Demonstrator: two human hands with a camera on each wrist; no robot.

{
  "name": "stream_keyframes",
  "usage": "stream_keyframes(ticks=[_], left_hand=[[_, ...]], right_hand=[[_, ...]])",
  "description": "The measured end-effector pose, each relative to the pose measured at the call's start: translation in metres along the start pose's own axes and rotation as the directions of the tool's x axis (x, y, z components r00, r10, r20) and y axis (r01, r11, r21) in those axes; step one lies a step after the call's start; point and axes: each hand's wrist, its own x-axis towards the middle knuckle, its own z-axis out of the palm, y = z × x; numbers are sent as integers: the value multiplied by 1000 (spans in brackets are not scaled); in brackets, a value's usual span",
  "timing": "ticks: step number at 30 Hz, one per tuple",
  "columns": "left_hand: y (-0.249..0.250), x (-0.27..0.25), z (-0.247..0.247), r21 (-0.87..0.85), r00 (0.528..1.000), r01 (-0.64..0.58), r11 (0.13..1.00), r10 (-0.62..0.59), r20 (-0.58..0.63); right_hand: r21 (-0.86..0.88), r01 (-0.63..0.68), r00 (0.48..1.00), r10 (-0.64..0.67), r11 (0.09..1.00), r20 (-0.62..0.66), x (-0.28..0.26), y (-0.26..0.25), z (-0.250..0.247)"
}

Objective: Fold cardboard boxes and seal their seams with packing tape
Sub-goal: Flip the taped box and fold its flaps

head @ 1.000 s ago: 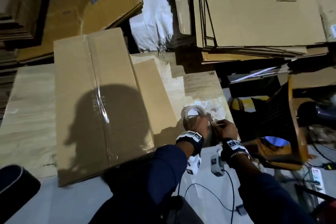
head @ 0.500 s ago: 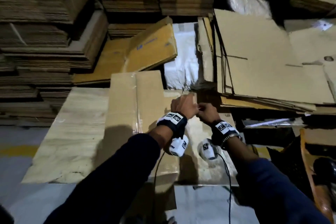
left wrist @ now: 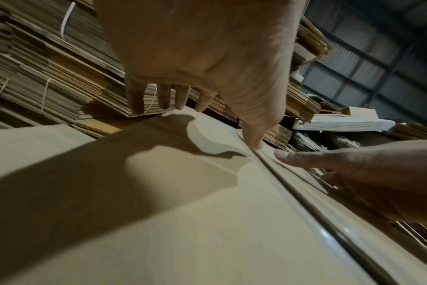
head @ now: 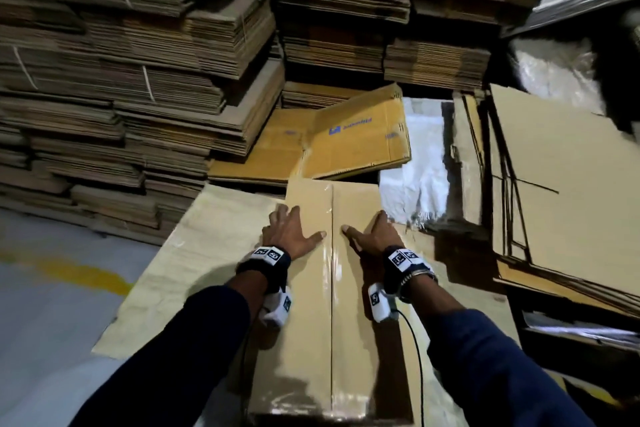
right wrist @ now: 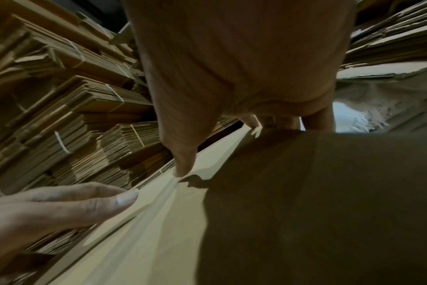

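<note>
The left hand (head: 290,231) lies flat on the top face of the cardboard box (head: 308,340), fingers spread and extended toward the far edge, thumb pointing inward at the centre seam (head: 331,288). The right hand (head: 375,234) mirrors it on the other side of the seam, fingers spread and straight, thumb pointing inward. Neither hand holds anything; both press down on the cardboard. The two thumb tips sit close on either side of the seam, not touching each other. In the left wrist view the left thumb tip (left wrist: 256,144) rests right at the seam line, with the right thumb just beside it.

A strip of clear packing tape (head: 327,315) runs along the seam for the full visible length of the box top, glossy under the light. The box is closed and lies lengthwise away from the person, resting on a pale wooden board (head: 211,239) that serves as the bench.

Beyond the far end of the box lies a flattened yellow-brown carton with blue print (head: 356,135). Tall stacks of strapped flat cardboard (head: 138,62) fill the left and rear. Loose flat cardboard sheets (head: 561,191) lean at the right. White plastic sheeting (head: 422,177) lies between the box and those sheets.
</note>
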Motion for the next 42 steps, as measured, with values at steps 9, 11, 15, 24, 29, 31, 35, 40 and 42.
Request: stream_keyframes(ticks=[9, 11, 15, 24, 29, 31, 35, 40, 42], left_hand=[[-8, 46, -5, -199, 966, 126, 972, -74, 249], [-8, 51, -8, -228, 961, 139, 964, -76, 266], [-11, 52, -24, -289, 970, 133, 948, -64, 235], [12, 10, -138, -401, 987, -48, 915, -19, -161], [23, -39, -174, -481, 883, -288, 828, 35, -468], [28, -59, -178, -553, 865, -336, 762, 17, -502], [32, -91, -179, -713, 843, -360, 602, -117, -525], [30, -118, -163, -789, 854, -270, 552, -241, -461], [26, -121, -156, -750, 867, -167, 640, -267, -421]], right_hand=[[37, -218, 975, 219, 975, -38, 22, -23, 16], [51, -230, 972, 232, 972, -37, 26, -23, 16], [89, -206, 977, 210, 974, -37, 20, -33, 10], [311, 218, 930, -100, 925, -354, -37, -101, -54], [363, 450, 818, -212, 816, -535, -91, -123, -80], [376, 474, 797, -206, 796, -568, -109, -122, -81], [490, 512, 799, -182, 706, -573, -137, -105, -79], [414, 470, 781, -149, 779, -606, -159, -83, -76], [313, 405, 788, -154, 859, -596, -165, -81, -77]])
